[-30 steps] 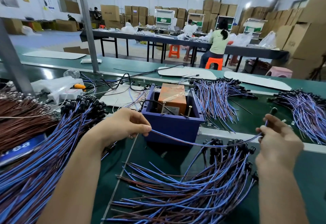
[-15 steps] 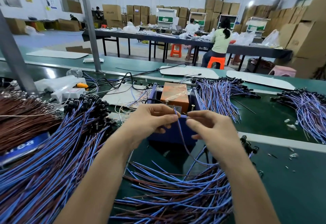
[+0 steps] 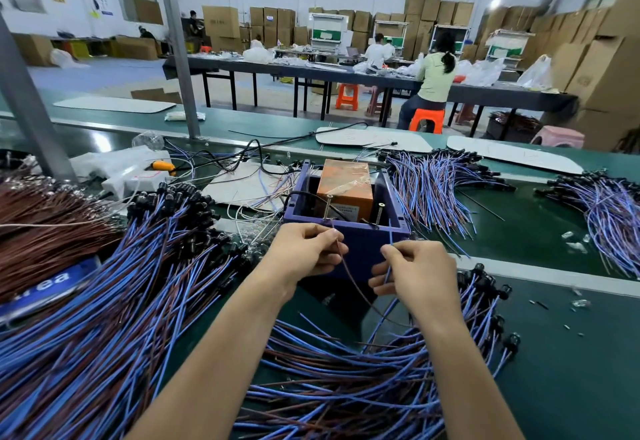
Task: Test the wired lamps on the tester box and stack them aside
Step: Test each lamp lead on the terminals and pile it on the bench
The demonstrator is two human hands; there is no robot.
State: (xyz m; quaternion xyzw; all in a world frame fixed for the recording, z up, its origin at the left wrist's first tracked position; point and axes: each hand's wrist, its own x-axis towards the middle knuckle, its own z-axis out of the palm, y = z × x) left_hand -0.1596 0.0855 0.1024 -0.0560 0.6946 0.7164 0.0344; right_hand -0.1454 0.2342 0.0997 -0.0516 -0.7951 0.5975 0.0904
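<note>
The tester box [image 3: 360,249] is a dark blue open crate holding an orange block [image 3: 346,187], with two upright screw contacts at its near rim. My left hand [image 3: 301,252] pinches the brown lead [image 3: 349,273] of one wired lamp just below the left screw. My right hand [image 3: 415,270] pinches that lamp's blue lead, its tip raised toward the right screw. The lamp head itself is hidden. A heap of wired lamps [image 3: 363,370] lies under my forearms. A larger heap [image 3: 104,318] fills the left.
More blue-and-brown lamp bundles lie behind the box [image 3: 433,190] and at the far right [image 3: 609,211]. Brown wires [image 3: 41,225] pile at the left beside a grey post [image 3: 27,100]. Small clear bits [image 3: 575,242] dot the green belt. Workers sit at a far table.
My right hand swung in from the far right to the box front. Both hands now hold the lamp's two leads apart, their tips raised near the screw contacts.
</note>
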